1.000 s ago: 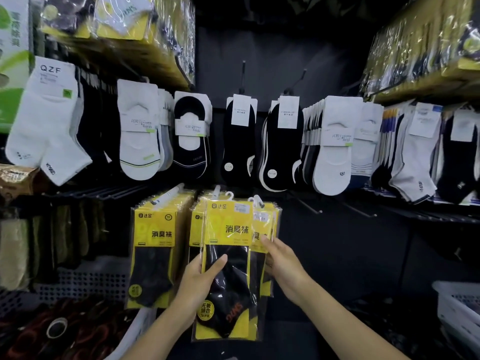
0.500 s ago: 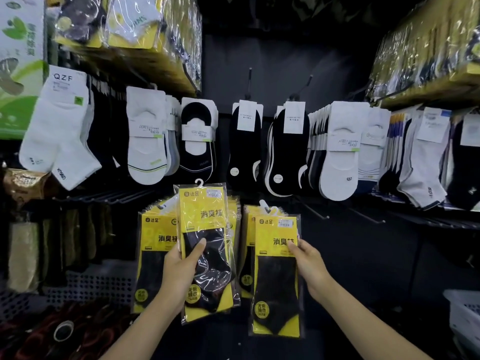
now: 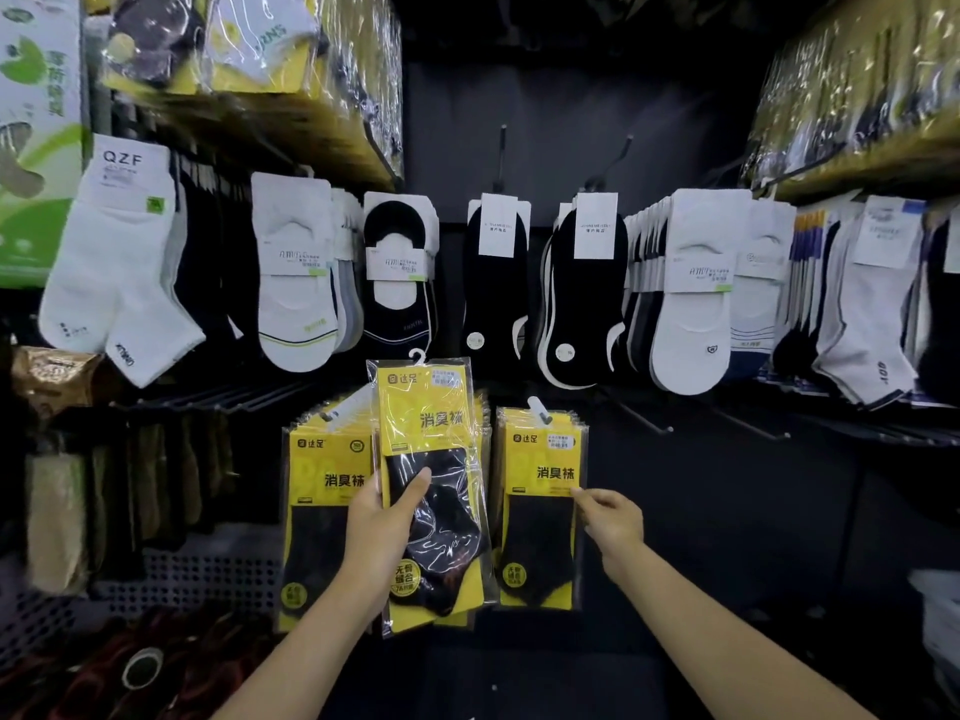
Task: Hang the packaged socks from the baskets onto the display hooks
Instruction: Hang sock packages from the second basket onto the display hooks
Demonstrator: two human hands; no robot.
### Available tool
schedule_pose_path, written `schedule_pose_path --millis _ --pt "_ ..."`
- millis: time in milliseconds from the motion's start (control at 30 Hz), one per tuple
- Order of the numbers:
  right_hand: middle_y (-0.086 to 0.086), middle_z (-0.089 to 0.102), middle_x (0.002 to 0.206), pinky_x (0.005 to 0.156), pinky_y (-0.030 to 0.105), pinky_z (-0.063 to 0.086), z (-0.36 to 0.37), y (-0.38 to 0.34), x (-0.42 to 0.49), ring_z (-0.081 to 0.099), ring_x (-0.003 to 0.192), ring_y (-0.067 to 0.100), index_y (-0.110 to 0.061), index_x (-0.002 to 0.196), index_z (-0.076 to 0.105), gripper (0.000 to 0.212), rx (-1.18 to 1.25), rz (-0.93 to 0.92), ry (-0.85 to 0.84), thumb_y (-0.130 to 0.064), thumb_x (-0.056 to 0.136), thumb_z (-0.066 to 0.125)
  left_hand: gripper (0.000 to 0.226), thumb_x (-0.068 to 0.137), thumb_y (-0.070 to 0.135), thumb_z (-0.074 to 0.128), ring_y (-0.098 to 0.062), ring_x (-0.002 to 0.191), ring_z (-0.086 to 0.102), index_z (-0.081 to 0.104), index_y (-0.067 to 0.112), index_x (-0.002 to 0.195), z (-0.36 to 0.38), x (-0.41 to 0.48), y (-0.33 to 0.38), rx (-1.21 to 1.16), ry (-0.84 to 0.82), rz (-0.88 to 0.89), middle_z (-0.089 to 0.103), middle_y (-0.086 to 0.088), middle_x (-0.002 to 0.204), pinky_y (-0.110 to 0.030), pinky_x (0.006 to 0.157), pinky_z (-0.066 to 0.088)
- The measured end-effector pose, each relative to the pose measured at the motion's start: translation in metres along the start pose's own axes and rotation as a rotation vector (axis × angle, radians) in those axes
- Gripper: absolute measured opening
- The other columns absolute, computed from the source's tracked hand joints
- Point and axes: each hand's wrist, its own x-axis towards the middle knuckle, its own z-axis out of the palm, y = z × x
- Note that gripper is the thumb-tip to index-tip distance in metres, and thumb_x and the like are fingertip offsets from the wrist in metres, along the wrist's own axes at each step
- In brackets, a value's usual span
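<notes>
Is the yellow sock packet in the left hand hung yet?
Not hung: the yellow plastic sock packet tilts in the left hand, its white hanger free.

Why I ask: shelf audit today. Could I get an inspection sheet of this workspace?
Surface: black display wall; bare hooks at lower right.
Job's things: held sock pack, its white hanger on no hook; left stack and right stack of yellow packs hang on hooks.
Clutter: nothing seen.
Hands: left hand grips the held sock pack, thumb on its front; right hand has its fingers at the right stack's edge, and a pinch cannot be told.
Cables: nothing seen.
Surroundings: white and black socks hang above; perforated basket lower left; white basket at the right edge.
</notes>
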Motion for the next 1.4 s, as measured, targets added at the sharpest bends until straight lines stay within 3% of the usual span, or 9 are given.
schedule_pose_path --millis 167,300,433,600,733,867,1167,1267,1400 --pt "0.007 0.063 0.096 0.086 0.034 0.052 -0.011 0.001 -0.015 0.060 0.088 0.018 -0.004 0.106 0.063 0.020 0.019 -0.035 -0.046 -0.013 0.088 0.066 0.016 0.084 0.034 0.067 -0.005 0.096 0.057 0.057 0.039 0.095 0.009 -0.011 -0.002 0.029 -0.042 -0.004 0.063 0.017 0.096 -0.015 0.069 0.041" --pt "0.002 0.067 0.103 0.078 0.024 0.055 -0.013 -0.020 -0.046 0.066 0.094 0.015 -0.014 0.106 0.064 0.023 0.067 -0.114 -0.301 -0.030 0.097 0.051 0.043 0.082 0.039 0.068 -0.009 0.108 0.059 0.059 0.022 0.121 0.024 -0.022 -0.009 0.098 -0.135 -0.013 0.065 0.009 0.112 -0.022 0.084 0.049" --pt "0.002 0.074 0.102 0.080 0.027 0.054 -0.012 -0.032 -0.069 0.070 0.094 0.015 -0.016 0.108 0.065 0.027 0.122 -0.147 -0.431 -0.036 0.096 0.050 0.023 0.083 0.033 0.068 0.003 0.085 0.067 0.065 0.027 0.106 0.046 -0.034 -0.014 0.143 -0.291 0.008 0.073 0.014 0.091 -0.006 0.061 0.047" --pt "0.002 0.075 0.095 0.072 0.024 0.056 -0.029 -0.023 -0.065 0.071 0.087 0.015 -0.011 0.103 0.067 0.018 0.174 -0.193 -0.270 -0.024 0.093 0.059 0.033 0.082 0.034 0.070 -0.004 0.101 0.063 0.060 0.028 0.113 0.065 -0.041 -0.018 0.093 -0.354 0.006 0.067 0.013 0.108 -0.016 0.082 0.049" --pt "0.000 0.075 0.092 0.061 0.018 0.053 -0.043 -0.018 -0.052 0.072 0.082 0.011 -0.013 0.099 0.067 0.013 0.147 -0.180 -0.215 -0.021 0.091 0.061 0.035 0.087 0.036 0.062 -0.002 0.103 0.061 0.054 0.038 0.121 0.072 -0.042 -0.016 0.041 -0.393 -0.036 0.061 0.015 0.114 -0.017 0.081 0.050" --pt "0.006 0.073 0.096 0.075 0.030 0.057 -0.042 -0.022 -0.037 0.070 0.088 0.018 -0.011 0.096 0.066 0.012 0.059 -0.197 -0.236 -0.021 0.092 0.061 0.038 0.091 0.036 0.058 -0.005 0.108 0.058 0.049 0.035 0.128 0.076 -0.040 -0.016 0.019 -0.409 -0.052 0.058 0.017 0.114 -0.020 0.086 0.050" --pt "0.007 0.071 0.097 0.083 0.033 0.055 -0.007 -0.020 -0.015 0.068 0.089 0.019 -0.008 0.098 0.065 0.011 0.023 -0.208 -0.271 -0.015 0.093 0.060 0.045 0.095 0.032 0.053 0.005 0.092 0.054 0.042 0.025 0.138 0.081 -0.017 -0.032 0.003 -0.277 -0.087 0.056 0.018 0.108 -0.011 0.067 0.041" --pt "0.006 0.070 0.095 0.076 0.028 0.054 0.001 -0.013 -0.007 0.066 0.087 0.017 -0.008 0.097 0.066 0.013 0.046 -0.136 -0.228 -0.020 0.091 0.063 0.049 0.095 0.033 0.053 0.011 0.085 0.049 0.039 0.024 0.141 0.087 -0.010 -0.038 0.075 -0.249 -0.066 0.052 0.010 0.129 -0.007 0.059 0.042" --pt "0.001 0.069 0.091 0.060 0.015 0.045 0.001 0.000 -0.002 0.063 0.082 0.009 -0.010 0.095 0.067 0.020 0.039 -0.058 -0.177 -0.028 0.087 0.068 0.056 0.094 0.034 0.053 -0.009 0.119 0.048 0.033 0.022 0.145 0.093 -0.005 -0.050 0.145 -0.214 -0.021 0.042 0.001 0.144 -0.017 0.089 0.041"
